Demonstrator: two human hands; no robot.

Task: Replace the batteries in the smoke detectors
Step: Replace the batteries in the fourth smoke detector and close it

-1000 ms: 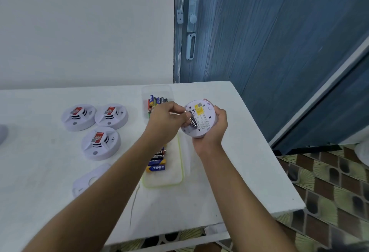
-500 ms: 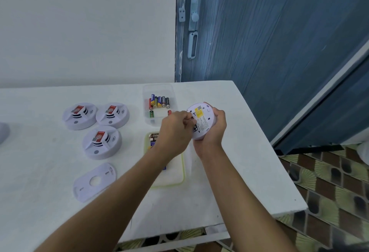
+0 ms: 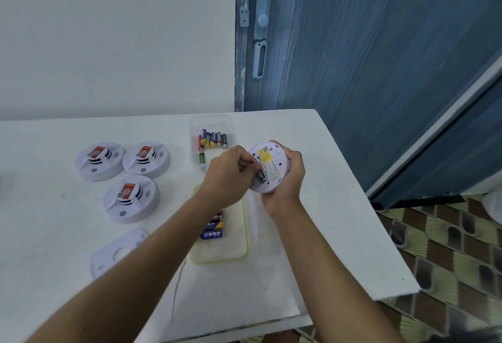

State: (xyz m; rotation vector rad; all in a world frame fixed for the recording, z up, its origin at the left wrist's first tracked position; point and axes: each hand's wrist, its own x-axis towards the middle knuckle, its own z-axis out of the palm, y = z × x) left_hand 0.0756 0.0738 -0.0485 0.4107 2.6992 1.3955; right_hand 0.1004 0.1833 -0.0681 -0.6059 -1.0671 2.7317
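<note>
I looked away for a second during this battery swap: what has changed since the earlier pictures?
Little. The left hand has edged slightly further over the held detector, still pinching the battery in its compartment; nothing was picked up or released. The right hand still grips it; the three other detectors stay put.

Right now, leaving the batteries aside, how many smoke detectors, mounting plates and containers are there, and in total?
Round white plastic smoke detectors: 4, three on the white table, one in the right hand
Flat white mounting plate with a hole: 1
Containers: 2, a clear plastic box and a green-rimmed tray
Total: 7
</note>
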